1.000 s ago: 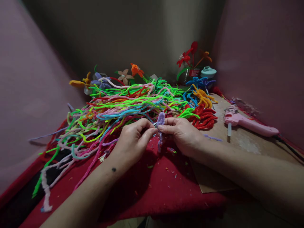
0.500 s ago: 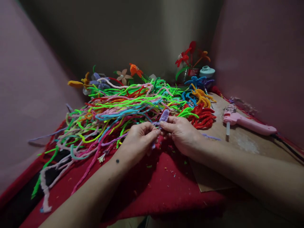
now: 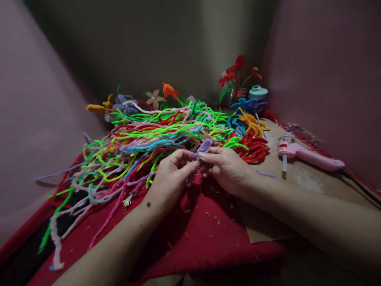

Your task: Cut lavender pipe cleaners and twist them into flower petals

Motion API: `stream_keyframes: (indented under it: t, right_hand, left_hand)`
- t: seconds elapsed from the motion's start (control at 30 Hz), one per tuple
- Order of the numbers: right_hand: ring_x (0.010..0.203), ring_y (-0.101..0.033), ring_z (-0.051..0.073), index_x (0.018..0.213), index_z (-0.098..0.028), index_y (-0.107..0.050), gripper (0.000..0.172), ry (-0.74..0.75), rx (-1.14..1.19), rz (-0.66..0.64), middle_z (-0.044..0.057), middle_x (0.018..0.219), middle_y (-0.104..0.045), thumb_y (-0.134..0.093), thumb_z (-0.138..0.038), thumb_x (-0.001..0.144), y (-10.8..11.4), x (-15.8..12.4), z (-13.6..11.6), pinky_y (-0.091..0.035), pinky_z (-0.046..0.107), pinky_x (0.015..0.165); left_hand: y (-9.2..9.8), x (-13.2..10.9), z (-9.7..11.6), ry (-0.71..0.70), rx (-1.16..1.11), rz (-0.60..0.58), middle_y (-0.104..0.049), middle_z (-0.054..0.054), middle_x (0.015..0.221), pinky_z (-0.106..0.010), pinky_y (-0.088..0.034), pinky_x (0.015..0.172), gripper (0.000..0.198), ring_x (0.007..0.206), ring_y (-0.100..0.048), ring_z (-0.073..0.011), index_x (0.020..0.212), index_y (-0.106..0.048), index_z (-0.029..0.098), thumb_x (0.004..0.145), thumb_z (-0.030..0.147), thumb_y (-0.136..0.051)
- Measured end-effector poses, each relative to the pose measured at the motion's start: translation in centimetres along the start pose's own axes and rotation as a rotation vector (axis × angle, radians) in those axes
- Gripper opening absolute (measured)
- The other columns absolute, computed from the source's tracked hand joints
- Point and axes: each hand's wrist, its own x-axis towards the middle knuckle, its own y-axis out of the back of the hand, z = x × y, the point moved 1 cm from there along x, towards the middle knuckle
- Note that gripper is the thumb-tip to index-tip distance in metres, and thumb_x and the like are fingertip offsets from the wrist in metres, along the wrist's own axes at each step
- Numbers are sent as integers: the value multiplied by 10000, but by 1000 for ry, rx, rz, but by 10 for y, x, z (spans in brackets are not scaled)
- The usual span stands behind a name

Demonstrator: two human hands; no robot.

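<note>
A lavender pipe cleaner (image 3: 205,146), bent into a flat petal-like loop, stands up between my two hands. My right hand (image 3: 222,165) pinches the base of the loop between thumb and fingers. From the other side, my left hand (image 3: 178,169) closes thumb and forefinger on a thin lavender strand of the same piece. A short tail of it hangs under the fingertips, partly hidden. Just beyond my hands lies a big heap of pipe cleaners (image 3: 166,131) in green, pink, blue, red and yellow.
A pink glue gun (image 3: 312,156) lies on a brown board (image 3: 306,178) at right. Red petal shapes (image 3: 254,149) sit beside the heap, with orange ones (image 3: 253,122) behind. Finished flowers (image 3: 229,75) stand at the back. Small scraps dot the red cloth (image 3: 205,246).
My left fingers have moved up slightly and now hold the strand beside the loop's base. My right hand keeps its pinch, and the loop stays nearly in place.
</note>
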Motion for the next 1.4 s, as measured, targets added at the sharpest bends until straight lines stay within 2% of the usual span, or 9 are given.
stream_keyframes:
  t: [0.17, 0.47, 0.63, 0.77, 0.87, 1.03, 1.13, 1.3, 1.4]
  right_hand:
    - [502, -461, 92, 689, -136, -590, 93, -8, -56, -18, -4, 607, -549, -639, -206, 652, 0, 0, -6, -352, 240, 481]
    - [413, -422, 81, 556, -155, -526, 162, 68, -255, 28, -34, 468, -488, -617, -200, 683, 1, 2, -3, -311, 240, 425]
    - [410, -422, 82, 572, -153, -545, 113, 31, -198, 47, -34, 481, -506, -616, -184, 655, 1, 2, -3, -310, 236, 412]
    - [412, -426, 85, 547, -155, -532, 124, 3, -133, 47, -38, 464, -490, -613, -163, 640, -1, 2, -4, -320, 237, 418]
    - [427, -428, 87, 563, -159, -530, 129, 0, -115, 30, -35, 488, -501, -615, -179, 656, -2, 1, -4, -312, 239, 426]
    - [459, -395, 74, 583, -160, -532, 165, 148, -357, 0, -43, 503, -487, -583, -214, 730, -2, -4, -9, -279, 242, 465]
    - [472, -379, 73, 621, -161, -552, 141, 188, -458, 15, -52, 520, -489, -574, -221, 746, -3, -6, -12, -268, 243, 472]
    - [503, -387, 67, 624, -155, -571, 131, 237, -506, 6, -56, 551, -504, -575, -191, 750, -8, -10, -15, -288, 231, 495]
    - [488, -376, 65, 606, -155, -564, 128, 228, -521, 50, -59, 531, -489, -580, -178, 731, -8, -11, -12, -277, 231, 481]
  left_hand:
    - [5, 0, -2, 17, -32, -8, -502, 73, 563, -176, -334, 441, 175, 451, -434, -54, 895, -568, 191, 769, 287, -642]
    - [4, -1, 0, -118, 74, 40, -592, 43, 639, -184, -371, 481, 153, 518, -493, -72, 898, -623, 184, 761, 249, -643]
    - [5, -3, -8, -586, 506, 172, -663, -4, 754, -213, -443, 639, 113, 676, -585, -110, 841, -650, 169, 803, 128, -553]
    - [6, -6, -11, -938, 974, 197, -636, -36, 718, -242, -405, 600, 177, 668, -554, -141, 888, -676, 184, 842, 163, -507]
    - [8, -7, -4, -769, 854, 160, -641, -40, 779, -245, -419, 649, 172, 723, -562, -148, 884, -670, 206, 844, 200, -503]
    - [13, -1, 4, -13, -41, -46, -599, 7, 669, -228, -432, 535, 150, 560, -537, -114, 801, -601, 178, 779, 326, -610]
    - [17, 4, 2, 220, -253, -214, -562, 15, 619, -207, -402, 448, 157, 488, -498, -89, 755, -598, 151, 742, 298, -652]
    - [18, 4, 1, 281, -196, -289, -522, 31, 590, -197, -358, 410, 145, 456, -449, -74, 692, -558, 159, 732, 266, -647]
    - [15, 0, 3, 36, 184, -158, -497, 33, 574, -217, -334, 454, 152, 473, -429, -85, 691, -550, 172, 782, 290, -580]
